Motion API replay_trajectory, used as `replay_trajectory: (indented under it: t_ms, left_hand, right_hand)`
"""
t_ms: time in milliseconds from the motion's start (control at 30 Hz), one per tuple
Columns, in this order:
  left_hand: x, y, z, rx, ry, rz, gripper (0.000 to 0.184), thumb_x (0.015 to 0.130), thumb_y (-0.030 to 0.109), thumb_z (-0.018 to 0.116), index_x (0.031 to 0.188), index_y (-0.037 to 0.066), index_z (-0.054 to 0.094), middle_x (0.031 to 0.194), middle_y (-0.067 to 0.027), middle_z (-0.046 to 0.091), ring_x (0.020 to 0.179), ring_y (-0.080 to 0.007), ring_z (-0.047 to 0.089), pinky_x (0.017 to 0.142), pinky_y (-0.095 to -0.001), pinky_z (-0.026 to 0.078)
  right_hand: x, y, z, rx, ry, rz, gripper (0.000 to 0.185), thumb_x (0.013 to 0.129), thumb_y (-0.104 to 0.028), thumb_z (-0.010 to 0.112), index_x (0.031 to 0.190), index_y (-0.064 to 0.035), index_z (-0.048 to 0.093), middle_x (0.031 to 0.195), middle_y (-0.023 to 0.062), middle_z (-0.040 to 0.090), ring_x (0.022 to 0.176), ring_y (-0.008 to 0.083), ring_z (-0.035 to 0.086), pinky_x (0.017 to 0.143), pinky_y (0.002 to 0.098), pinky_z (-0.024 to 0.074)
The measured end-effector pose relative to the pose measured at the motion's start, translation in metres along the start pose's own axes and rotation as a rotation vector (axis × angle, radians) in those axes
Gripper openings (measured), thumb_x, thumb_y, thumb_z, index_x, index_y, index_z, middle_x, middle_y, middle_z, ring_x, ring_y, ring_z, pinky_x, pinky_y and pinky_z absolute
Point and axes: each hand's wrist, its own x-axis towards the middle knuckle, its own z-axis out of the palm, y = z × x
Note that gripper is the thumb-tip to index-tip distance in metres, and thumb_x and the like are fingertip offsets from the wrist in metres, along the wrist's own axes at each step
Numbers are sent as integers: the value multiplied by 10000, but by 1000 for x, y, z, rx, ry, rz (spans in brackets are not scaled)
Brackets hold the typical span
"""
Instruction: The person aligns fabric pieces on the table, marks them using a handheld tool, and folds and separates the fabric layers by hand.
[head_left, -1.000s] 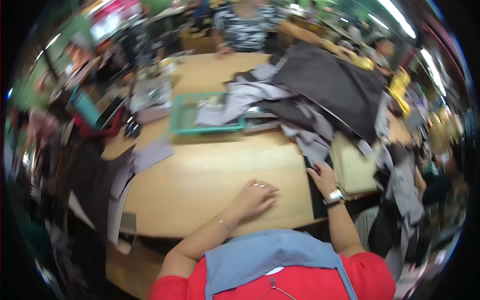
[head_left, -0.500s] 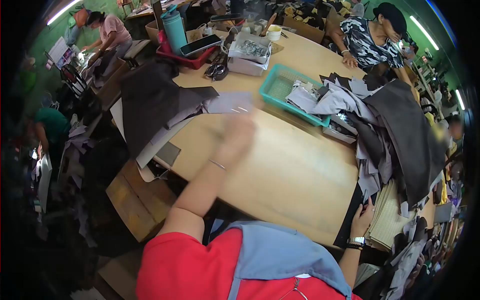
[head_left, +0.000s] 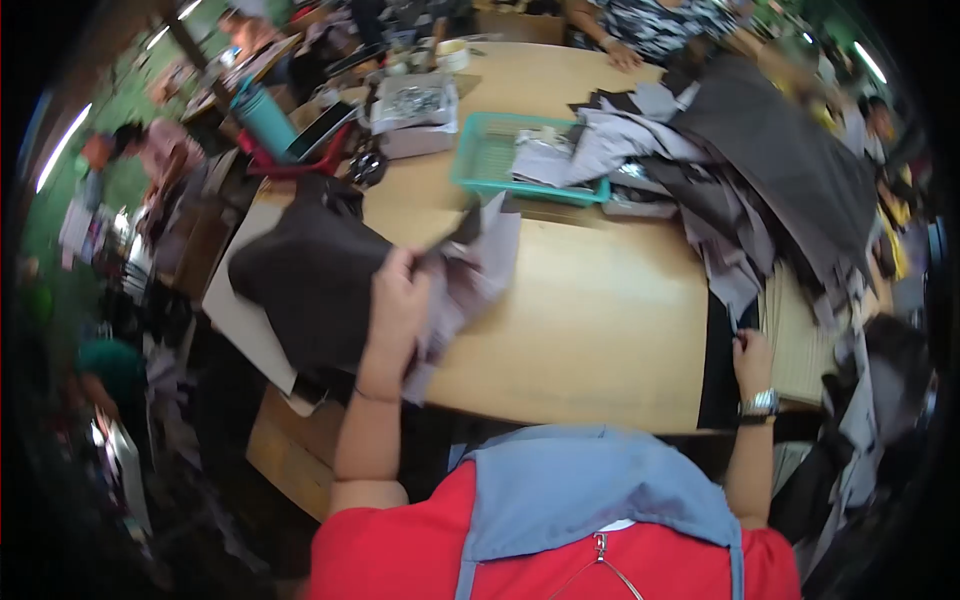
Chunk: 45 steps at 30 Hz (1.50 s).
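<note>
Now my left hand (head_left: 399,300) has grabbed dark cloth (head_left: 318,285), so it lifts; I can't tell my right hand's (head_left: 752,364) grip.

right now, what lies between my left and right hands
Grey cloth, bare tabletop, then a black strip near your right hand, in the head view.

One tabletop (head_left: 590,320), one green basket (head_left: 530,191); left of the basket, one bottle (head_left: 266,120), one phone (head_left: 322,132), one red tray (head_left: 287,170); nearer than the basket, two hands (head_left: 400,300) (head_left: 753,362).
</note>
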Motion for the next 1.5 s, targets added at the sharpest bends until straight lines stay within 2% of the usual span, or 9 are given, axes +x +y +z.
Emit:
replay_trajectory:
  t_ms: [300, 433, 567, 700, 867, 967, 1067, 1300, 1500]
  left_hand:
    - [-70, 40, 78, -275, -490, -158, 48, 883, 25, 519, 908, 1, 552, 722, 10, 506, 677, -30, 413, 579, -222, 349]
    - [-77, 37, 91, -436, -453, -162, 75, 849, 29, 502, 894, 0, 554, 686, -67, 493, 654, -72, 448, 579, -256, 394]
    - [-86, 52, 87, -299, -431, 120, 89, 808, 3, 532, 891, -1, 564, 733, -114, 561, 635, -186, 537, 588, -287, 421]
    - [-98, 71, 88, 0, -680, 534, 129, 766, 39, 641, 886, 23, 599, 823, -138, 639, 713, -324, 614, 617, -364, 475]
    - [-82, 83, 98, -253, -752, 628, 321, 722, 300, 816, 757, 48, 621, 760, -121, 626, 699, -291, 622, 597, -388, 469]
    - [-38, 51, 102, -537, -404, 244, 511, 899, 507, 607, 1127, 52, 573, 1047, -89, 553, 986, -218, 557, 886, -335, 433]
    - [-3, 61, 121, -1026, -809, -18, 720, 950, 404, 512, 1524, 84, 218, 1520, -142, 345, 1399, -259, 351, 1148, -395, 284]
    - [-36, 67, 145, -702, -1260, -236, 530, 974, 279, 520, 1442, 91, 359, 1376, -128, 501, 1262, -242, 504, 1075, -365, 395]
    - [-40, 57, 122, -1165, -1091, -342, 417, 964, 154, 565, 1365, 94, 470, 1299, -101, 565, 1200, -207, 553, 1035, -335, 429]
  right_hand:
    - [-15, -64, -23, 467, 101, -113, 119, 808, -51, 667, 849, -41, 556, 599, 56, 576, 517, 103, 555, 480, 260, 431]
    - [-19, -115, 2, 900, 78, -256, 188, 950, 7, 499, 1103, -12, 607, 940, 129, 700, 833, 188, 687, 756, 285, 541]
    - [-23, -170, -6, 848, -145, -30, 202, 947, -201, 629, 1056, -32, 647, 913, 107, 677, 799, 160, 633, 731, 304, 507]
    - [-16, -181, 39, 1170, -322, 174, 591, 850, -426, 744, 1167, 57, 620, 1031, 143, 694, 950, 175, 653, 829, 321, 529]
    - [-5, -207, 35, 1453, -237, 50, 212, 876, -69, 622, 1062, 31, 643, 891, -4, 633, 790, 66, 560, 728, 239, 483]
    - [-9, -234, -2, 1654, -159, -73, 160, 909, -65, 586, 1055, -11, 620, 873, -30, 591, 781, 42, 522, 706, 233, 462]
    - [-9, -252, -20, 1632, -213, -376, 183, 950, -100, 550, 1109, -23, 596, 946, -11, 620, 859, 52, 546, 760, 255, 471]
    - [-11, -262, -67, 1291, -6, -815, 194, 808, -40, 564, 1001, -53, 555, 793, 114, 552, 696, 311, 554, 626, 369, 443]
    - [-10, -242, -66, 1050, 124, -858, 274, 789, -125, 698, 1041, -64, 608, 837, 131, 609, 727, 338, 608, 642, 407, 482]
